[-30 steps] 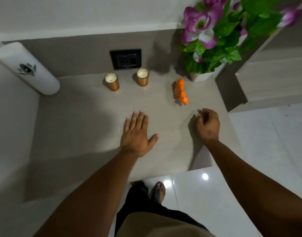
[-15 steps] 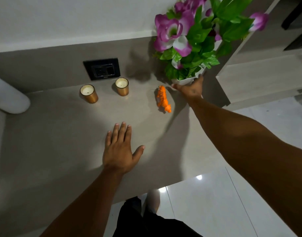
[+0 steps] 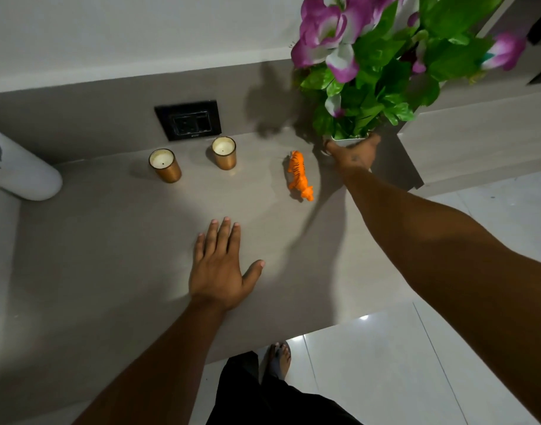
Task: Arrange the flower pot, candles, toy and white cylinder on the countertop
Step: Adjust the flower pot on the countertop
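Head view: the right hand is wrapping around the flower pot at upper right of the frame, beside the toy; the left hand is lying flat, fingers spread, at centre. Gripping low should be keeping the top-heavy pot upright.

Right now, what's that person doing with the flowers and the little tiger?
A person is tidying things on a grey countertop. Their right hand reaches to the back and is wrapped around the white flower pot of purple flowers, as if about to move it. Their left hand lies flat and open on the counter. Nobody is touching the orange toy tiger, which stands just beside the pot. Two gold candles sit by the wall socket, and a white cylinder is at the far left.
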Motion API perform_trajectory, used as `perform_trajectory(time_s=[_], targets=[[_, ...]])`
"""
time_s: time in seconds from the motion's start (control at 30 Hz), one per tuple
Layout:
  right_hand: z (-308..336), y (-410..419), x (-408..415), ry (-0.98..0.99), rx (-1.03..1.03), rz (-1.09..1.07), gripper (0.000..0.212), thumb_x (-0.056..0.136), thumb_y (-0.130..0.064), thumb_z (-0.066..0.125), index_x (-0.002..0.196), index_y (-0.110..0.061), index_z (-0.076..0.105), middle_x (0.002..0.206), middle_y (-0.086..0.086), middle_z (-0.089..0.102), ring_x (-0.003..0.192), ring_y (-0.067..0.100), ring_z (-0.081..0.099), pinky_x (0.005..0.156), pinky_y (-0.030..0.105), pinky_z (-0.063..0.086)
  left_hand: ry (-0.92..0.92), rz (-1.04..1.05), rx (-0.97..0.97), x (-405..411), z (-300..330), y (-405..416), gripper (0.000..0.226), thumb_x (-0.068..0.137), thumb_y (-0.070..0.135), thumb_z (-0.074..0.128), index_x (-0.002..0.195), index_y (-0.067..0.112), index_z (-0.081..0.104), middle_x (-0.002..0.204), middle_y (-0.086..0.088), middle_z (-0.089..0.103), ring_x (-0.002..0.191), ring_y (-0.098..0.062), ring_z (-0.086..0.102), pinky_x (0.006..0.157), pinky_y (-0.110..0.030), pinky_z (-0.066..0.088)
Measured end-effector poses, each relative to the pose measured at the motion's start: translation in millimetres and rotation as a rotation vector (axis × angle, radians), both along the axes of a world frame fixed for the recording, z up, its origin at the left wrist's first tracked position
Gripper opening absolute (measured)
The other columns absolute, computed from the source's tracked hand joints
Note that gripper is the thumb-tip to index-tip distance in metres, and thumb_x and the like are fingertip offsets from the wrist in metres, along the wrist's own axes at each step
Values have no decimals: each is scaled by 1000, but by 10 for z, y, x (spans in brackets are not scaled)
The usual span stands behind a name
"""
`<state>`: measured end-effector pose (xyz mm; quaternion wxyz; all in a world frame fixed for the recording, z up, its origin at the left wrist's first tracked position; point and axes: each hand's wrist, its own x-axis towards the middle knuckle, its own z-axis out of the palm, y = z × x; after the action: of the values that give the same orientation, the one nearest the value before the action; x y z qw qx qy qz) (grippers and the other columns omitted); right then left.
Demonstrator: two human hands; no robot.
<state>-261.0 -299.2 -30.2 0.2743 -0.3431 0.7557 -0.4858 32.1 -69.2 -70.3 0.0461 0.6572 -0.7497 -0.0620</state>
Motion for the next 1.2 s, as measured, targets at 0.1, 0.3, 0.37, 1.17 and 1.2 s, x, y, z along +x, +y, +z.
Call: perform_trajectory(time_s=[0.1,0.3,0.37,1.17,1.2], targets=[[0,-1,3,6,-1,-2,94,57,-39,93,129,-11,41,113,-1,52,104,16,52,88,23,41,-2,2,2,-5,16,-2,92,91,76,30,158,14,25,167,-9,21,156,-29,9,125,-52,13],[-7,-13,-10,16,11,28,95,59,-38,93,132,-11,39,114,-1,51,105,16,52,90,24,42,12,3,5,-4,39,1,91,91,76,32,158,15,25,168,-9,20,156,-28,8,125,-51,11],[-6,-23,-15,19,13,38,96,59,-39,93,132,-11,38,114,0,51,107,18,53,91,26,43,13,2,9,-4,42,1,91,91,76,32,159,15,24,168,-9,19,156,-28,8,125,-51,10],[162,586,1033,575,242,564,65,95,-7,48,155,-10,24,163,13,17,137,39,41,104,47,41,-14,10,23,2,12,-3,93,92,80,20,160,17,20,168,-8,17,156,-29,7,125,-53,12],[163,556,1043,579,259,556,66,94,-4,46,155,-7,22,163,14,17,137,39,40,105,46,40,-15,11,16,1,5,-5,93,92,80,20,160,16,20,168,-8,17,156,-29,7,125,-53,12]])
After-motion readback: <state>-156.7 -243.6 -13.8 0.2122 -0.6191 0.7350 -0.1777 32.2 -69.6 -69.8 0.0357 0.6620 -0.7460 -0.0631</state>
